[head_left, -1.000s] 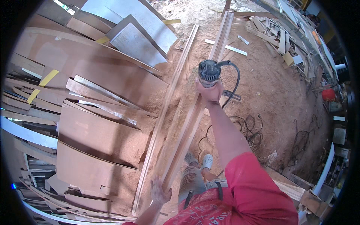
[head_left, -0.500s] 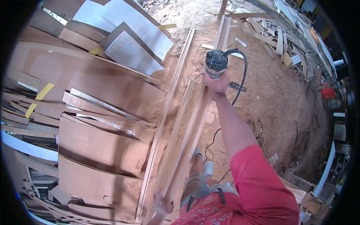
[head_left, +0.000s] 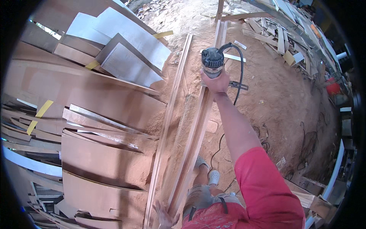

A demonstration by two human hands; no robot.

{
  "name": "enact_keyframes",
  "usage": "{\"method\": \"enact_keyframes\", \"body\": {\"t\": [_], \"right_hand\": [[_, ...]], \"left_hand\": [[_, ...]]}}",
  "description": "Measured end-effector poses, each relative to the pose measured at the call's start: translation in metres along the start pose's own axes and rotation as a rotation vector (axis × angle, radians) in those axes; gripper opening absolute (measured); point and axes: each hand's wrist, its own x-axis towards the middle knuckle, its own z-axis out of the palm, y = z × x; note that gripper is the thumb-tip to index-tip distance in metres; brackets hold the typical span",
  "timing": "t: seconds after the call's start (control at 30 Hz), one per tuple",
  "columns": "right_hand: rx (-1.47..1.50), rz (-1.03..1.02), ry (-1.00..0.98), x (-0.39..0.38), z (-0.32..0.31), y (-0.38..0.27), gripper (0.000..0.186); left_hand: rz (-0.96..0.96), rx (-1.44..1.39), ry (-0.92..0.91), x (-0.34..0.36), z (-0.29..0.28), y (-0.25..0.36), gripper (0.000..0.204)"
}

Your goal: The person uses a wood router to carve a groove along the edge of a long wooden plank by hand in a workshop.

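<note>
My right hand (head_left: 216, 82) is closed around the lower body of a black-topped handheld router (head_left: 212, 61). The router stands on a long grooved wooden beam (head_left: 190, 152), toward its far end, with a dark guide bar sticking out to the right. A black cord loops from the router's top down past my forearm. At the beam's near end, my left hand (head_left: 166, 217) is open with fingers spread, close beside the wood; whether it touches is unclear. A second, slimmer wooden strip (head_left: 167, 118) runs roughly parallel on the left.
Brown and white sheet panels (head_left: 103, 156) lean in stacks along the left. Sawdust covers the ground. Scrap wood (head_left: 280, 40) is heaped at the far right, near a red bucket (head_left: 333, 87). Dark cords (head_left: 305, 149) lie on the right, and a wooden post (head_left: 219, 10) stands beyond the beam.
The router and my right hand have moved slightly farther along the beam. My left hand's fingers have spread and shifted nearer to me. The view has shifted a little.
</note>
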Motion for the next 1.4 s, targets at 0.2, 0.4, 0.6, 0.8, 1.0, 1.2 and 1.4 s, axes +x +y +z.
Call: {"method": "enact_keyframes", "body": {"t": [0.2,0.4,0.6,0.8,1.0,1.2,1.4], "right_hand": [[0.018,0.062,-0.057,-0.006,-0.008,-0.005,0.078],[0.005,0.031,-0.014,-0.011,-0.006,-0.015,0.075],[0.004,0.047,-0.008,-0.029,-0.013,-0.013,0.074],[0.477,0.129,-0.109,-0.096,-0.031,-0.028,0.068],[0.589,-0.011,-0.082,-0.216,-0.051,-0.039,0.05],[0.414,-0.031,-0.041,-0.235,-0.039,-0.034,0.047],[0.528,0.254,-0.168,-0.221,-0.01,0.029,0.045]], "left_hand": [[0.008,-0.357,0.136,0.311,0.014,0.138,0.098],[-0.045,-0.193,0.232,0.44,0.061,0.172,0.078],[-0.05,-0.241,0.314,0.426,0.08,0.157,0.073],[-0.13,-0.381,0.083,0.357,0.052,0.14,0.07],[-0.045,-0.272,0.097,0.263,0.045,0.1,0.075],[0.004,-0.128,0.154,0.251,0.045,0.087,0.08],[-0.011,-0.129,0.123,0.256,0.041,0.093,0.078]]}}
